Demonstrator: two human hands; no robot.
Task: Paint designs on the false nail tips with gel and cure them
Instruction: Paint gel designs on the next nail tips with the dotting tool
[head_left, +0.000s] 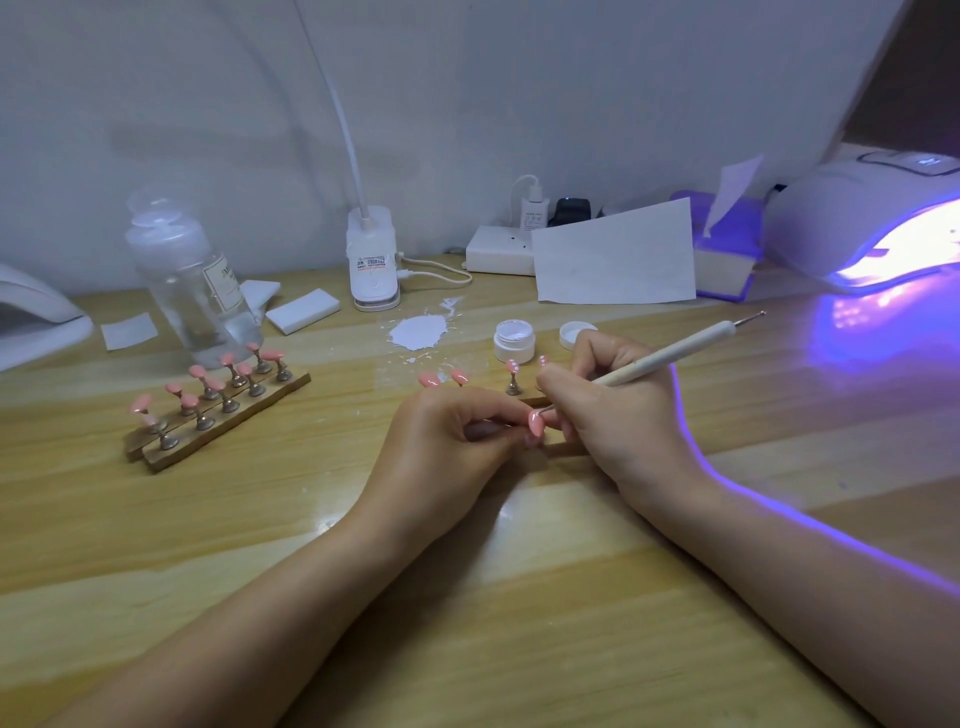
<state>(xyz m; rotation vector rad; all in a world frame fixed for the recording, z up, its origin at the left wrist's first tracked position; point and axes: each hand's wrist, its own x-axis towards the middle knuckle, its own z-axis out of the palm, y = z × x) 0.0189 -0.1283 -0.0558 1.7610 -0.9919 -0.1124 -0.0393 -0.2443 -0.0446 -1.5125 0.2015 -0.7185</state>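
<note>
Midway, by the look of it: left hand (457, 441) pinches a pink nail tip (535, 422) on its stand while right hand (613, 410) grips a dotting pen (670, 356), point touching that tip. Behind them two tips (512, 366) carry white dots and two tips (429, 380) look plain. About ten plain tips wait on the wooden rack (218, 410); one open gel jar (514, 340), one lit lamp (862, 228).
</note>
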